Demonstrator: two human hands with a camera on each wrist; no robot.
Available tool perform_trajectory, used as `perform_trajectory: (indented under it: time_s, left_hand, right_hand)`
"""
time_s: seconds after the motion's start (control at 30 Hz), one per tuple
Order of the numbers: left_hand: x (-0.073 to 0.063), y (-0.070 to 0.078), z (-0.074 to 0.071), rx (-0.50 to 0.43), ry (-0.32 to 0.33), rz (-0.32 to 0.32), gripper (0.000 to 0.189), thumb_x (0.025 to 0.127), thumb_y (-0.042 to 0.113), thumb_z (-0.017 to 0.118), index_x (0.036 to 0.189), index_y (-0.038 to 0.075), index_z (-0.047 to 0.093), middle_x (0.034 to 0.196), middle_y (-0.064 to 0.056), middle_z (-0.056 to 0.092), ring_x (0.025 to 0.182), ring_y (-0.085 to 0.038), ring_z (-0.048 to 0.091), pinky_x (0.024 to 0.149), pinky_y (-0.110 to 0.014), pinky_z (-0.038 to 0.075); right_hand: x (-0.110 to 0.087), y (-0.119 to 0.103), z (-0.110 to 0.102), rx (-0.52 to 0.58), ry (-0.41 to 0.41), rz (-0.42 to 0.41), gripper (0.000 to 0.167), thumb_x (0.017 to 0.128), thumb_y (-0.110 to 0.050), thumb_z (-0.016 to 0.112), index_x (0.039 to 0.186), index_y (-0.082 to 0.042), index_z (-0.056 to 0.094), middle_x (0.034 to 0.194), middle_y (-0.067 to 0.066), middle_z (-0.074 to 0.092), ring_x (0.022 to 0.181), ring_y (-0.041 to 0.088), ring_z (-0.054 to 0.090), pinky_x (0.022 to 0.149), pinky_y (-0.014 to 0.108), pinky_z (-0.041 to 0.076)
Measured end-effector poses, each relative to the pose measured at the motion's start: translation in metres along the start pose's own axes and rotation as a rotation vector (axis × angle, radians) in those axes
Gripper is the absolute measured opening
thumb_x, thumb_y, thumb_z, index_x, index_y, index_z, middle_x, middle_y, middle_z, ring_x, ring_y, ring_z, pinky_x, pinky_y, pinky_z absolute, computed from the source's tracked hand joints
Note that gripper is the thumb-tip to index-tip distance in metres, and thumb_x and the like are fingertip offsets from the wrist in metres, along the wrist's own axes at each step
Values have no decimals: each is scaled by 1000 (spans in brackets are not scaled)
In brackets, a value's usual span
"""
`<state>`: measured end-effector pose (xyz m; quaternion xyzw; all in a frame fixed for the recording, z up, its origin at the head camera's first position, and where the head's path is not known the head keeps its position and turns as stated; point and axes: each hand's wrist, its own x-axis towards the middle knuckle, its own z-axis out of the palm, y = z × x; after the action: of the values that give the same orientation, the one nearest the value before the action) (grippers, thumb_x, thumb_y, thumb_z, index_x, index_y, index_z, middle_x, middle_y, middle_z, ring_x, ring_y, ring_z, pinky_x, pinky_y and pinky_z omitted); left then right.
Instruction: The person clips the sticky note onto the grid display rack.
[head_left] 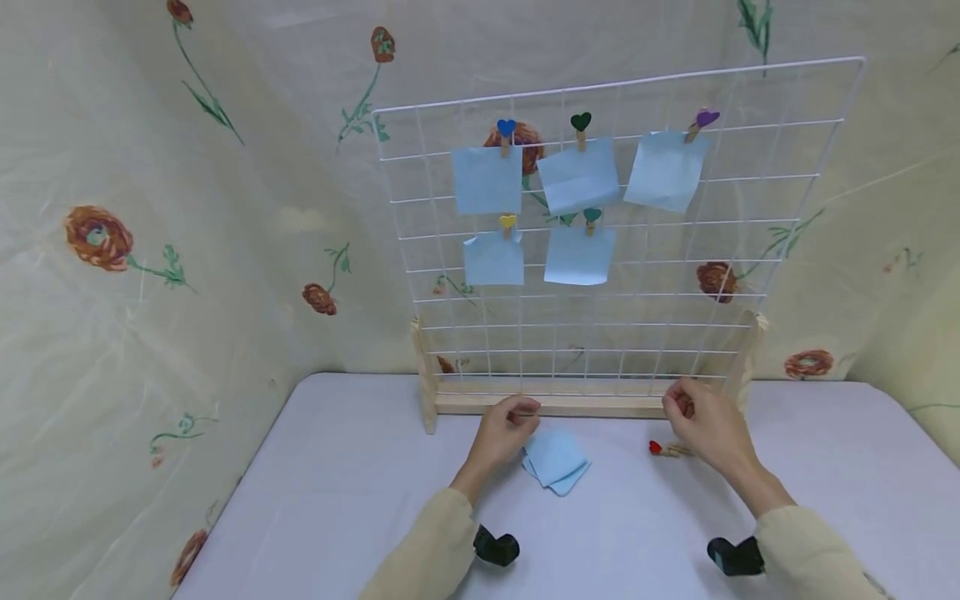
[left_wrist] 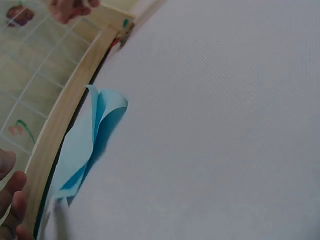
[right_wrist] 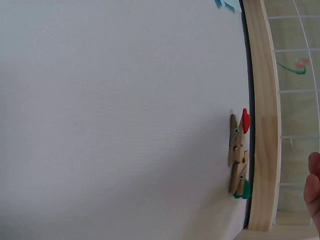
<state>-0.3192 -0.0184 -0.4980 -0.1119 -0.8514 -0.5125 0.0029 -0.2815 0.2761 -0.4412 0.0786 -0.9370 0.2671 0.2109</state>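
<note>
My left hand (head_left: pixel 504 431) hovers just left of and above a small stack of light blue sticky notes (head_left: pixel 557 461), its fingers loosely bent and nothing seen between them. The notes curl up at their edges in the left wrist view (left_wrist: pixel 80 145). Over on the right, my right hand (head_left: pixel 708 423) is raised near the stand's wooden base, fingers bent, with no object visible in them. Beneath it lie two wooden clothespins, one with a red heart (right_wrist: pixel 245 121) and one with a green heart (right_wrist: pixel 243 190). Only fingertips of each hand show in its own wrist view.
Behind the hands stands a white wire grid (head_left: pixel 622 325) in a wooden base (head_left: pixel 600 406). Several blue notes hang on it from heart clothespins, three above (head_left: pixel 487 182) and two below (head_left: pixel 579 257). A white cloth covers the table (head_left: pixel 337 500); flowered fabric (head_left: pixel 247 208) hangs around.
</note>
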Motion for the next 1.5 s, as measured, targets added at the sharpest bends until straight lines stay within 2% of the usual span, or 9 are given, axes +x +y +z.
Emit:
perform_trajectory:
  time_s: [0.2, 0.33, 0.6, 0.8, 0.97, 1.07, 1.2, 1.4, 1.5]
  left_hand:
    - [-6, -18, -3, -45, 59, -36, 20, 89, 20, 64, 109, 23, 66, 106, 3, 65, 88, -7, 57, 74, -21, 47]
    - [-7, -24, -3, -55, 91, 2, 21, 89, 18, 64, 110, 20, 65, 106, 2, 66, 88, -7, 58, 75, -20, 48]
    - [-17, -28, -2, -64, 158, 59, 19, 89, 10, 63, 107, 16, 67, 101, 1, 68, 84, -5, 59, 71, -16, 48]
    - [-18, -26, -2, -35, 188, 120, 16, 89, 9, 62, 103, 16, 69, 93, 2, 67, 77, -4, 56, 66, -16, 48]
    - [-20, -28, -2, -48, 180, 117, 15, 90, 12, 62, 103, 17, 68, 94, 2, 68, 79, -4, 57, 68, -16, 49]
    - [-22, -30, -2, -39, 170, 99, 16, 91, 14, 62, 104, 19, 68, 92, 4, 67, 79, -4, 56, 68, -16, 48]
    - [-24, -30, -1, -12, 160, 100, 16, 91, 17, 62, 105, 22, 67, 90, 7, 65, 79, -4, 55, 68, -17, 48]
    - [-26, -30, 1, 74, 145, 155, 18, 92, 23, 60, 109, 25, 65, 102, 10, 64, 92, -6, 56, 82, -24, 50]
    - [-27, -27, 2, 128, 143, 174, 19, 92, 26, 61, 110, 24, 66, 105, 8, 63, 96, -8, 55, 86, -28, 49]
  right_hand:
    - [-8, 16, 1, 28, 45, 74, 10, 89, -14, 56, 85, -7, 62, 71, 4, 58, 64, 12, 49, 55, 23, 37]
    - [-14, 24, 1, 47, 55, 123, 12, 90, -15, 56, 88, -5, 62, 72, 5, 61, 64, 9, 48, 56, 22, 37]
    - [-32, 37, 6, 162, 58, 263, 22, 93, -21, 55, 96, -1, 63, 82, 9, 64, 65, -11, 45, 60, 12, 38]
    - [-46, 46, 14, 221, 39, 368, 27, 96, -26, 52, 102, -1, 61, 79, 1, 63, 65, -9, 47, 57, 14, 41]
    - [-55, 49, 23, 275, 82, 435, 28, 97, -28, 50, 108, -4, 61, 79, -10, 61, 67, -9, 49, 57, 14, 42]
    - [-60, 48, 30, 281, 137, 434, 24, 97, -24, 51, 108, -5, 62, 81, -14, 59, 70, -11, 49, 61, 9, 42]
    - [-67, 41, 36, 249, 193, 413, 21, 95, -18, 53, 109, -6, 64, 93, -5, 58, 74, -14, 45, 66, 4, 38]
    - [-75, 33, 33, 195, 178, 367, 27, 94, -16, 54, 119, -7, 62, 108, 8, 56, 79, -16, 41, 71, 7, 38]
    - [-74, 32, 32, 153, 163, 334, 29, 94, -14, 54, 120, -6, 62, 112, 11, 57, 90, -5, 46, 75, 15, 38]
